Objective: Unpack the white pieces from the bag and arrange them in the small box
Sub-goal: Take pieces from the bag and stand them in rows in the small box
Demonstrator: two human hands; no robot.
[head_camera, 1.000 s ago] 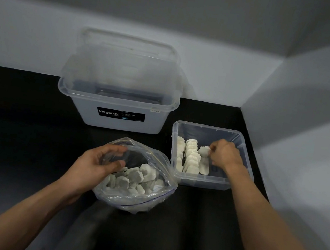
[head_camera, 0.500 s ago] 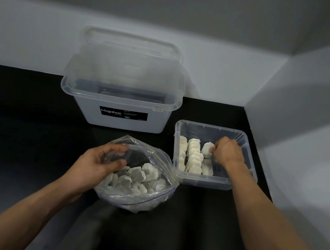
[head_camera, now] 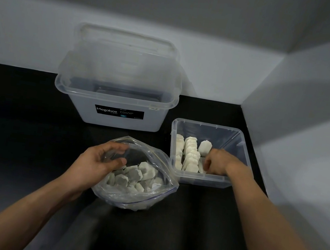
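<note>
A clear zip bag [head_camera: 155, 196] lies on the black table with several white pieces [head_camera: 141, 175] inside. My left hand [head_camera: 97, 161] grips the bag's near-left rim and holds its mouth open. To the right, the small clear box [head_camera: 199, 176] holds rows of white pieces [head_camera: 190, 152] standing on edge along its left side. One piece [head_camera: 204, 148] stands alone further right. My right hand [head_camera: 217, 162] is inside the box, its fingers curled down and pinching a flat-lying piece [head_camera: 201, 167] near the front wall.
A large clear storage box [head_camera: 116, 115] with a black label stands behind the bag, its lid [head_camera: 125, 53] leaning upright against the back wall. A white wall [head_camera: 307, 147] closes the right side just past the small box. The table's front edge is close to my body.
My right hand let go of the piece it carried, which now stands upright in the box, and drew back toward the front wall. My left hand kept its hold on the bag.
</note>
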